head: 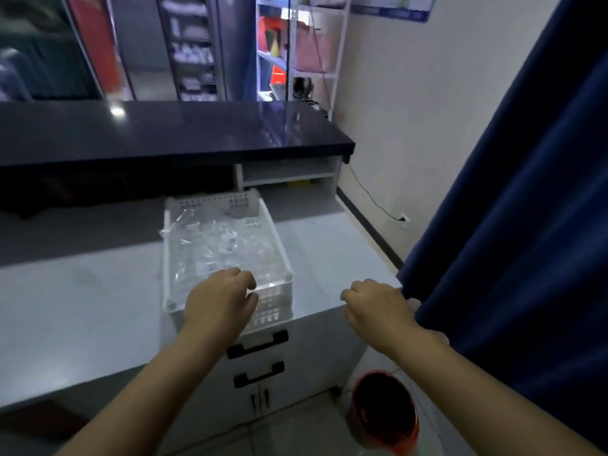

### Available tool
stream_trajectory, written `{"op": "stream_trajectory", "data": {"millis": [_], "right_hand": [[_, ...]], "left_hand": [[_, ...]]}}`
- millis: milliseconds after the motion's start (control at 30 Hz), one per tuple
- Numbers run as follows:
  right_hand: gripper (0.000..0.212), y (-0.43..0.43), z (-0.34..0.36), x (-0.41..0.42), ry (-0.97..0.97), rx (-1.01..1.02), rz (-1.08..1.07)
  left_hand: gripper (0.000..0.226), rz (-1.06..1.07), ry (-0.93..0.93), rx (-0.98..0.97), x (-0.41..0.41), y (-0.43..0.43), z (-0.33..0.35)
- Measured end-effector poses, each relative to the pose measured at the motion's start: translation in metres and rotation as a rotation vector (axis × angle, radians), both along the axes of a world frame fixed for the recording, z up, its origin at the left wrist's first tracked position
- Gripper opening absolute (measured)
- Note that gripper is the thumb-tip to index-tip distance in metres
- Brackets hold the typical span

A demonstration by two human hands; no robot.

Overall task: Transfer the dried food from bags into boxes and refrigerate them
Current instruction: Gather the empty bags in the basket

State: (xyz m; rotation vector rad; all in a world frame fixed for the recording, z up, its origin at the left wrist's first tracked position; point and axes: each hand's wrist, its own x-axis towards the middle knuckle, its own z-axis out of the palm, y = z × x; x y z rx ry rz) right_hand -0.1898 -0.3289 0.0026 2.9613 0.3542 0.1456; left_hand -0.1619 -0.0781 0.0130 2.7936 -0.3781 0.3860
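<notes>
On the white counter [82, 307], the left hand [217, 301] hangs over the near rim of a white slotted basket [276, 238], fingers curled down at the rim; whether they grip it I cannot tell. Crumpled clear bags [214, 245] fill the basket, their contents too blurred to make out. Further right, the right hand [378, 307] hovers above the counter's corner, fingers curled on nothing. Below stands a red bin [385, 413], beside a dark blue curtain [510, 225].
</notes>
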Motion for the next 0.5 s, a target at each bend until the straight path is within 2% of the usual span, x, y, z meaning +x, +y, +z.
{"op": "stream_trajectory", "data": {"millis": [100, 167, 333, 500], "right_hand": [[0.023, 0.031, 0.0, 0.027, 0.006, 0.06, 0.049], [0.01, 0.046, -0.001, 0.047, -0.027, 0.06, 0.103], [0.005, 0.075, -0.008, 0.103, -0.062, 0.054, 0.19], [0.021, 0.1, -0.012, 0.162, -0.041, 0.153, 0.335]], "left_hand": [[0.013, 0.081, 0.01, -0.014, 0.013, 0.035, -0.004], [0.015, 0.14, 0.032, -0.036, 0.021, 0.052, -0.008], [0.018, 0.25, 0.072, -0.043, 0.043, 0.077, -0.02], [0.024, 0.365, 0.098, 0.022, 0.075, 0.091, -0.029]]}}
